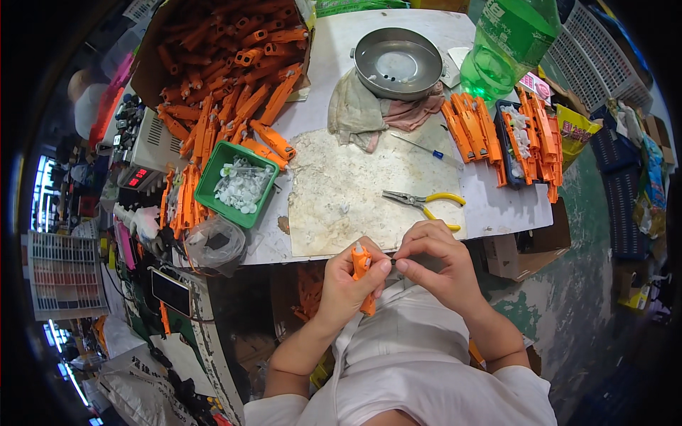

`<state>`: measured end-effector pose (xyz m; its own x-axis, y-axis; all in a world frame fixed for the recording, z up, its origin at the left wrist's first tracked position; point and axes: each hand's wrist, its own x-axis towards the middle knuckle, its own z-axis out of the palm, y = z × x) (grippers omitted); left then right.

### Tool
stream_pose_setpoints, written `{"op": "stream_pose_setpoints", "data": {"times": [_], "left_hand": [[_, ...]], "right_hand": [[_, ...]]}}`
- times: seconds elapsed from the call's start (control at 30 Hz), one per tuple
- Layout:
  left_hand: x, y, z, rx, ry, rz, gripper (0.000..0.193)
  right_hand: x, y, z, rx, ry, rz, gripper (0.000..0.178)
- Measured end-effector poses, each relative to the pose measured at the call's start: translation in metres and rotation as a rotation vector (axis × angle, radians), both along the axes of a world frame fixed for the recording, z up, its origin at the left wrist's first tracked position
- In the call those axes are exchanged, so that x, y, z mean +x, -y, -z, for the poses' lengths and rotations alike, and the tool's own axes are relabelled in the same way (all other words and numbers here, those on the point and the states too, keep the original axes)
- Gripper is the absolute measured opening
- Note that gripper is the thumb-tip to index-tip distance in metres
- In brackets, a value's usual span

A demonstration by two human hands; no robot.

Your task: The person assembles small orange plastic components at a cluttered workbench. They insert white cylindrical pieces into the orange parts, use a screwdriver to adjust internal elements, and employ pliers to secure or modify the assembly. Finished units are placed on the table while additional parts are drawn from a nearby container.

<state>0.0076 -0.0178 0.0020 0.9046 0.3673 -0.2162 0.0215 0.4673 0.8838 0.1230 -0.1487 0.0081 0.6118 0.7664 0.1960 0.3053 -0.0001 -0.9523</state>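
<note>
My left hand [343, 290] is closed around an orange plastic housing [361, 264] with a small white piece at its top, held just off the table's front edge. Beside it my right hand [446, 268] pinches a tiny black part [393, 262] between thumb and forefinger, close to the left fingertips. What the black part is cannot be made out. Yellow-handled pliers [405, 198] lie on the worn board [320, 213] just beyond my right hand. A thin screwdriver [419, 146] with a blue end rests farther back on the board.
At the left, a green bin [207, 192] holds small white plastic pieces, next to a box [145, 64] heaped with orange housings. A metal bowl [364, 60] stands at the back on rags [355, 113]. A green bottle [515, 35] and more orange housings [472, 131] are at the right.
</note>
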Motion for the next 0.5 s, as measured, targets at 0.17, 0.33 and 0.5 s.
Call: {"op": "stream_pose_setpoints", "data": {"times": [0.17,0.33,0.5], "left_hand": [[-0.0012,0.0003,0.0001,0.063,0.027,0.026,0.007],[-0.0012,0.0012,-0.0025,0.096,-0.001,0.035,0.007],[-0.0012,-0.0007,-0.0015,0.194,-0.035,0.058,0.008]], "right_hand": [[0.0005,0.0006,-0.0027,0.008,-0.027,-0.011,0.011],[0.0024,0.0026,-0.0033,-0.020,-0.030,-0.036,0.011],[0.0034,0.0030,-0.0048,-0.041,0.002,-0.035,0.011]]}}
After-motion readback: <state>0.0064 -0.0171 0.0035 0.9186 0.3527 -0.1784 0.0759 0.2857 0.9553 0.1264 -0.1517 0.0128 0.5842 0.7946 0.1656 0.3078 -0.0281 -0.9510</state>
